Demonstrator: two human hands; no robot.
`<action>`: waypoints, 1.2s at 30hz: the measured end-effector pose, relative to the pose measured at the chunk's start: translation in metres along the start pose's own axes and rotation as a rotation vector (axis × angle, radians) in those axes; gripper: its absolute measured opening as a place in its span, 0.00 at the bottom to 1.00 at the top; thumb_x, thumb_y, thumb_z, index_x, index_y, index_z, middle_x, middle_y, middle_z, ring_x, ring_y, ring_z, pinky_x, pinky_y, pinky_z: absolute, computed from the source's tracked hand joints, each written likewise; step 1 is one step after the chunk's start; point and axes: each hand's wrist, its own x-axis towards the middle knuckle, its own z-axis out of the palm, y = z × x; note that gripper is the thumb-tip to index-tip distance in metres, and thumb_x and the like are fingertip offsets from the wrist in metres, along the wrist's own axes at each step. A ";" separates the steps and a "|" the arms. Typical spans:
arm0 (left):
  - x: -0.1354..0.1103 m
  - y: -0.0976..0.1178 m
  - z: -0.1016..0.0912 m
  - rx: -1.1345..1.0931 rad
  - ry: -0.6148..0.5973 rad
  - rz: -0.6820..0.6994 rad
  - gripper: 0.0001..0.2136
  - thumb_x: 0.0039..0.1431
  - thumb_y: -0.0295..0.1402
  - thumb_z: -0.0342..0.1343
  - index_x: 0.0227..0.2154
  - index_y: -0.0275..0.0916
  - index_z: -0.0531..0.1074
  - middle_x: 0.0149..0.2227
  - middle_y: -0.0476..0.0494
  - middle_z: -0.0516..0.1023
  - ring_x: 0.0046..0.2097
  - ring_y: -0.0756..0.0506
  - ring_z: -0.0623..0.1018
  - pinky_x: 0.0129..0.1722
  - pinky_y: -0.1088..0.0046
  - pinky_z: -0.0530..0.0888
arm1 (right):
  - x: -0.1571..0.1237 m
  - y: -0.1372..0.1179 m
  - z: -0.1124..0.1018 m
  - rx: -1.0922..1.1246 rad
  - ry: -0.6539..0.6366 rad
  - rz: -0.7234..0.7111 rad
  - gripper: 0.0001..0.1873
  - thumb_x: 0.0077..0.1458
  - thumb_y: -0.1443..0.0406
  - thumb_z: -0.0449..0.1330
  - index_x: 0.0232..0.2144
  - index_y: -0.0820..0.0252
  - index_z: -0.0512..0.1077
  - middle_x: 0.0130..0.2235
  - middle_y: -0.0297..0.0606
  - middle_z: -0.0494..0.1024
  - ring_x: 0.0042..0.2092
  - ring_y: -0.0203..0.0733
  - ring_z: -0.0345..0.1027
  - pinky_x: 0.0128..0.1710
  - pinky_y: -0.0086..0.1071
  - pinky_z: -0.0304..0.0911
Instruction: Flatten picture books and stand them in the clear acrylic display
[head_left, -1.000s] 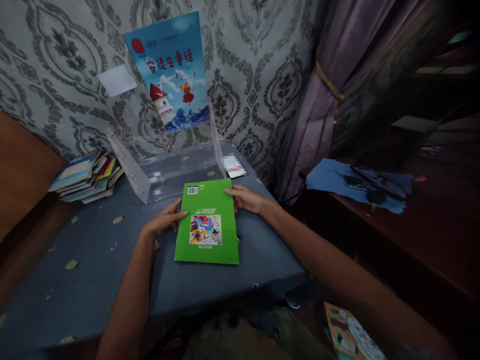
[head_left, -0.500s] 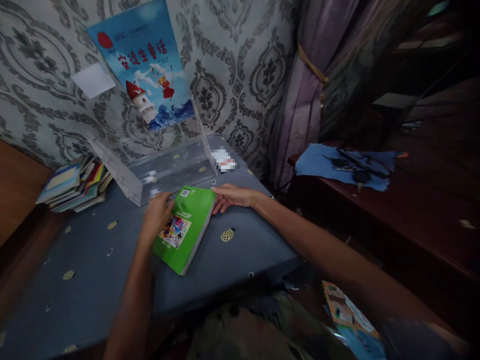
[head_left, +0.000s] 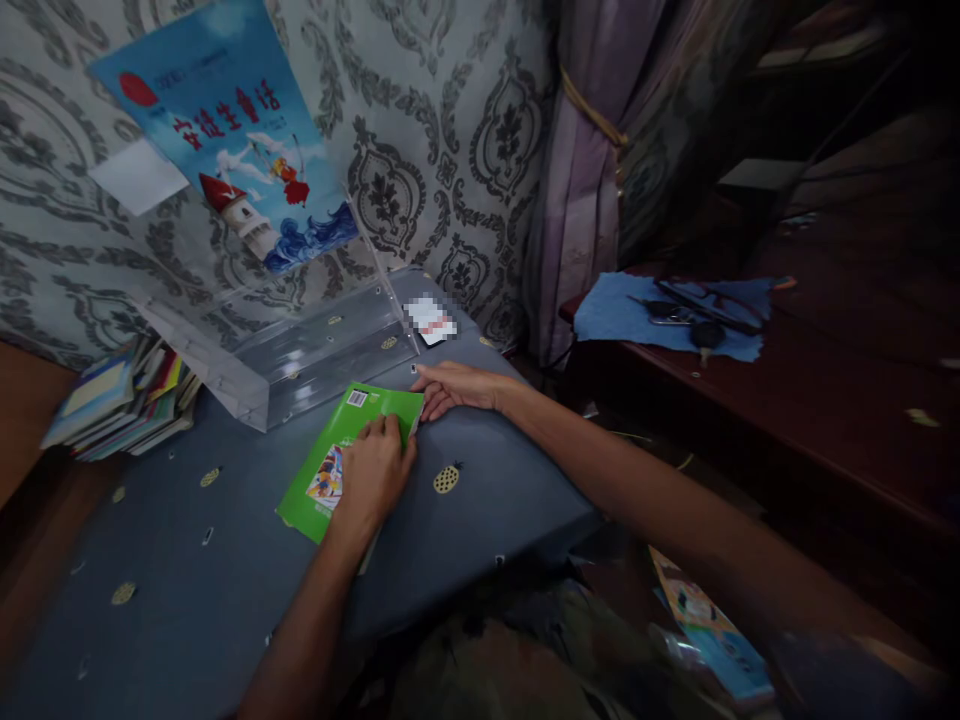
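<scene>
A green book (head_left: 319, 510) with a barcode and a colourful picture on its cover lies on the grey-blue tablecloth. My left hand (head_left: 373, 465) rests across the cover, fingers slightly bent on it and thumb near the right edge, hiding part of the picture. At the book's upper right corner, my right hand (head_left: 454, 388) has its fingers curled in and gripping the edge. Just beyond the book stands a clear acrylic stand (head_left: 247, 385), with a blue Chinese storybook (head_left: 240, 150) upright at its back.
A pile of books (head_left: 127, 395) sits at the table's left. Beside the stand is a small white card-like item (head_left: 429, 318), blurred out. To the right, a blue cloth (head_left: 600, 310) with glasses and keys lies on a dark red surface (head_left: 825, 400). Another book (head_left: 712, 640) lies low at right.
My left hand has moved right, from the book's left side onto its cover. The right hand stays at the upper right corner. The whole view has shifted slightly.
</scene>
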 end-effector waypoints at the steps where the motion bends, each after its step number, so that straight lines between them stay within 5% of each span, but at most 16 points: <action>1: 0.000 0.000 -0.001 0.001 -0.003 0.001 0.14 0.71 0.37 0.46 0.48 0.34 0.72 0.49 0.32 0.80 0.51 0.37 0.79 0.46 0.63 0.74 | 0.000 0.000 -0.001 0.007 0.006 -0.003 0.25 0.70 0.50 0.51 0.42 0.69 0.72 0.28 0.46 0.82 0.31 0.41 0.80 0.38 0.33 0.77; 13: 0.002 -0.005 -0.001 -0.005 0.020 0.033 0.15 0.72 0.37 0.43 0.45 0.37 0.73 0.46 0.34 0.82 0.44 0.38 0.83 0.38 0.67 0.73 | 0.004 0.005 -0.006 0.041 -0.002 -0.023 0.24 0.66 0.49 0.57 0.43 0.66 0.72 0.28 0.44 0.81 0.31 0.41 0.80 0.35 0.33 0.78; 24: 0.001 -0.003 0.002 0.000 0.034 0.038 0.14 0.71 0.37 0.45 0.46 0.35 0.74 0.48 0.32 0.81 0.48 0.36 0.82 0.43 0.64 0.75 | -0.002 0.001 -0.001 0.010 0.000 -0.042 0.21 0.62 0.51 0.62 0.41 0.66 0.71 0.27 0.41 0.81 0.29 0.39 0.79 0.32 0.28 0.77; 29: 0.000 0.000 0.012 0.023 0.075 0.027 0.15 0.71 0.38 0.46 0.47 0.35 0.74 0.51 0.31 0.79 0.49 0.37 0.81 0.43 0.64 0.76 | 0.006 0.008 0.005 -0.061 0.073 -0.086 0.16 0.53 0.62 0.71 0.39 0.66 0.73 0.26 0.37 0.81 0.26 0.35 0.77 0.29 0.25 0.75; 36: -0.013 -0.017 0.011 -0.111 0.076 0.070 0.17 0.68 0.42 0.54 0.54 0.38 0.72 0.58 0.31 0.76 0.57 0.35 0.77 0.53 0.57 0.74 | 0.010 0.015 0.012 -0.084 0.173 -0.154 0.13 0.53 0.71 0.69 0.41 0.63 0.72 0.23 0.31 0.78 0.24 0.34 0.75 0.26 0.24 0.75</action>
